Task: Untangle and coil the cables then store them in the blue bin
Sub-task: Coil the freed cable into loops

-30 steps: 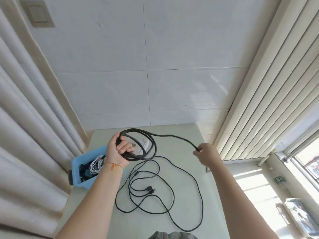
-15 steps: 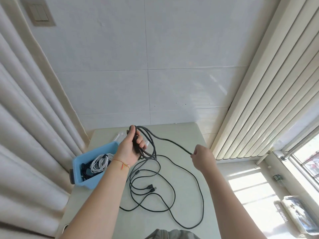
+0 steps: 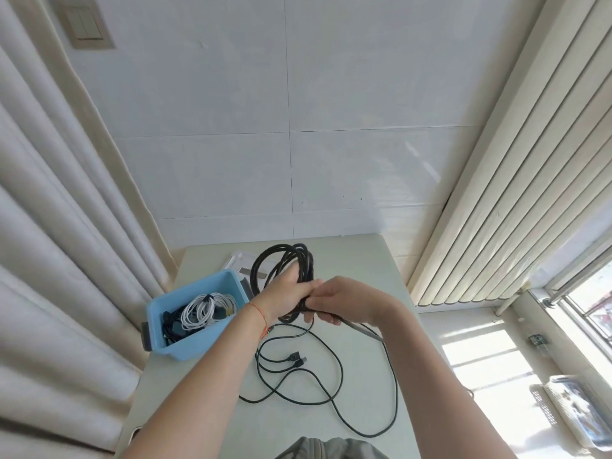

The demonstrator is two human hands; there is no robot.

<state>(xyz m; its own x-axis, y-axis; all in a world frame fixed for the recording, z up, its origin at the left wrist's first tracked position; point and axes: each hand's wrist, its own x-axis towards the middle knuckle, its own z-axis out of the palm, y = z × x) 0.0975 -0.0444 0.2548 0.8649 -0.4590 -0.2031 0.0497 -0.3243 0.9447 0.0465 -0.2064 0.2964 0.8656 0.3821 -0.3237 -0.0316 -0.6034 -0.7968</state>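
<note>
Your left hand has its grip closed round a bundle of black cable loops, the coil, held up above the far middle of the table. Your right hand meets it from the right, fingers curled and pinching the same cable where it leaves the coil; the two hands touch. From your right hand the loose cable runs down to the right, then lies in wide, slack loops across the near part of the table, with two plug ends lying side by side inside those loops.

The bin sits at the left edge of the table, just left of your left wrist. It holds a coiled white cable and some dark cables beside it. A flat white object lies on the table behind the bin, partly hidden by the coil. Curtains hang on the left, and a switch plate is on the wall at far left.
</note>
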